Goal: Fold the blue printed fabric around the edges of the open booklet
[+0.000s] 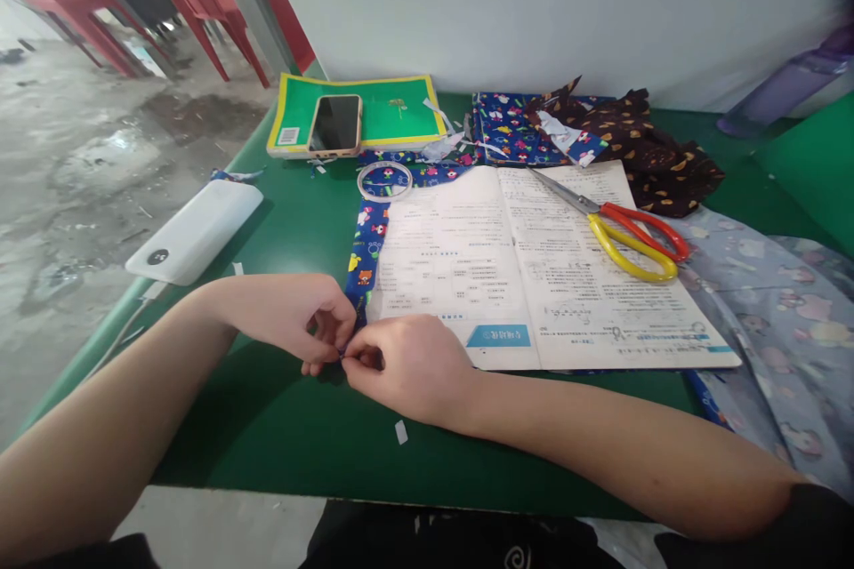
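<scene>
Both hands, left (303, 320) and right (406, 364), pinched the blue cartoon-print fabric strip (366, 253); the open printed workbook (534, 267) overlapped it, yellow-and-red-handled scissors (627, 236) lying across.

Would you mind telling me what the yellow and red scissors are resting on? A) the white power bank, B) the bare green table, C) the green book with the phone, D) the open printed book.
D: the scissors lie across the right-hand page of the open printed book, away from the left hand and right hand, which pinch the blue patterned strip.
</scene>
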Tool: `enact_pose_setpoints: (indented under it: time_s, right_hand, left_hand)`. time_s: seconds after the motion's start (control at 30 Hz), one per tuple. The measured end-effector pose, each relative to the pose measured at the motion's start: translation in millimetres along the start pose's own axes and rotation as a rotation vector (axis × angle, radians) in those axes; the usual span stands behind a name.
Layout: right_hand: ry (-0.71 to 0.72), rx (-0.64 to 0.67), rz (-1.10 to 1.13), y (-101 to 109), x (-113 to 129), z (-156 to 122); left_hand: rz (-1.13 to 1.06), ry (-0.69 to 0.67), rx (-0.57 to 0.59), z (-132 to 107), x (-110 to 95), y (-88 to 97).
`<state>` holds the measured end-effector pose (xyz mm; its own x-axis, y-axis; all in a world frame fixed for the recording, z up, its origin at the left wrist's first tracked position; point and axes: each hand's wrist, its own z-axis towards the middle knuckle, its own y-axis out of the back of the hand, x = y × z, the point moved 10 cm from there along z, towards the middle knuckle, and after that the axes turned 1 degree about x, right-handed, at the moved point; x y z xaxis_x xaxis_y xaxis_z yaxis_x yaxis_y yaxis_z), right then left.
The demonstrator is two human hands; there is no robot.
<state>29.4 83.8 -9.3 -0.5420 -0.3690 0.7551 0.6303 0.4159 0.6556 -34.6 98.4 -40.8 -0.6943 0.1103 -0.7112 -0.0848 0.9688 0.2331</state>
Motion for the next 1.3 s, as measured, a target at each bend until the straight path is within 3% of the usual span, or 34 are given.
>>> enact_pose_setpoints:
  time_s: [0.57, 0.9, 1.3]
  right_hand:
    - [-0.074, -0.014, -0.024, 4.5, -1.8, 1.6]
    - [-0.008, -0.002, 0.046, 2.8, 0.4, 0.5]
    - [-0.023, -0.006, 0.043, 3.7, -2.5, 0.6]
  left_hand:
    - [-0.007, 0.021, -0.027, 4.6, 1.1, -2.3]
    - [-0.095, 0.011, 0.004, 4.0, 4.0, -3.8]
    - [-0.09, -0.046, -0.015, 7.1, 0.8, -1.9]
